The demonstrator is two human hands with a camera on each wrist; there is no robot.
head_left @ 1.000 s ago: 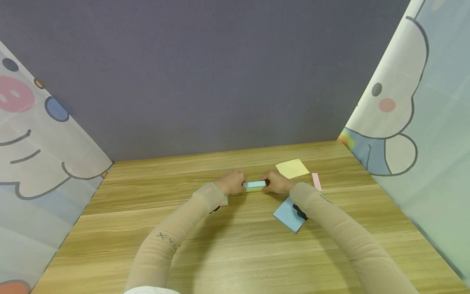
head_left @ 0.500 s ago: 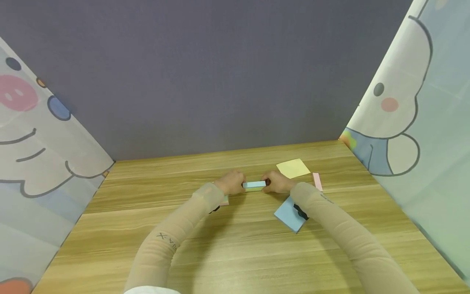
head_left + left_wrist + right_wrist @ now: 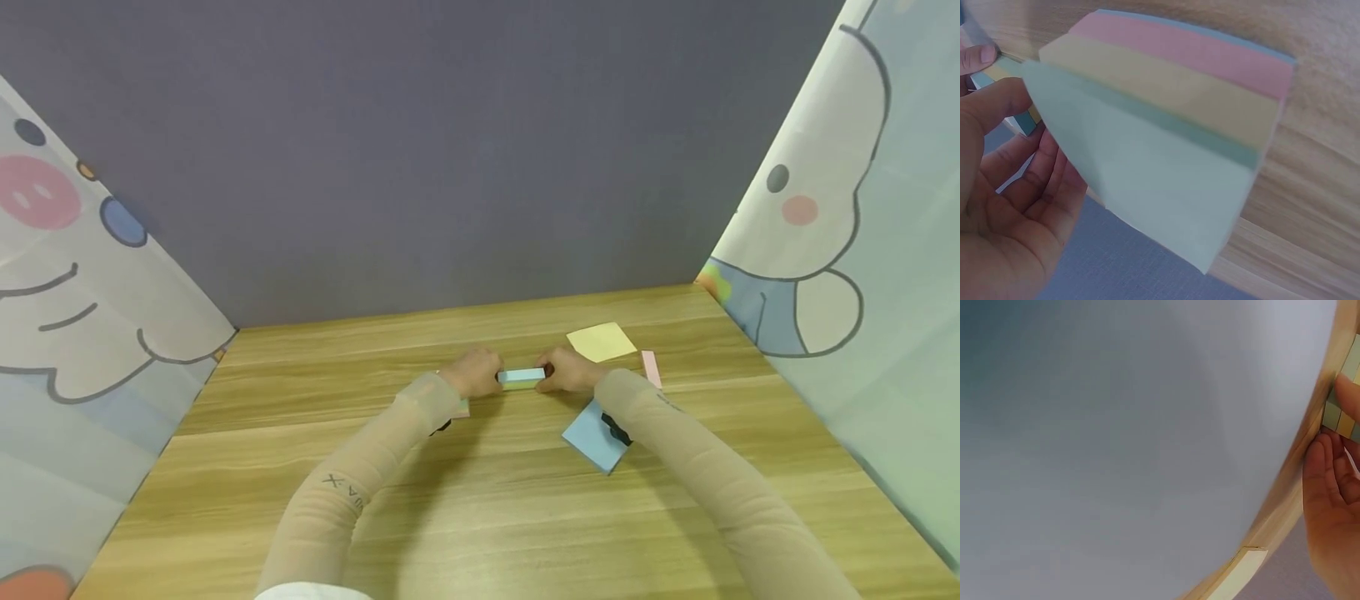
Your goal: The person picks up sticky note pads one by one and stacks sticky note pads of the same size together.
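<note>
A narrow block of layered sticky notes (image 3: 521, 381), light blue on top with yellow-green below, lies between my two hands near the middle of the table. My left hand (image 3: 471, 372) pinches its left end, and my right hand (image 3: 570, 370) grips the right end. Bands of green, yellow and blue show on the block (image 3: 1347, 422) in the right wrist view. Close to the left wrist camera is a stepped sticky-note pad (image 3: 1160, 169) in green, yellow, pink and blue. My left sleeve mostly hides that pad in the head view.
A blue square pad (image 3: 592, 437) lies partly beneath my right wrist. Behind the right hand are a pale yellow note sheet (image 3: 602, 342) and a narrow pink strip (image 3: 651, 368). A dark grey panel (image 3: 465, 167) stands along the back edge of the wooden table (image 3: 495, 517).
</note>
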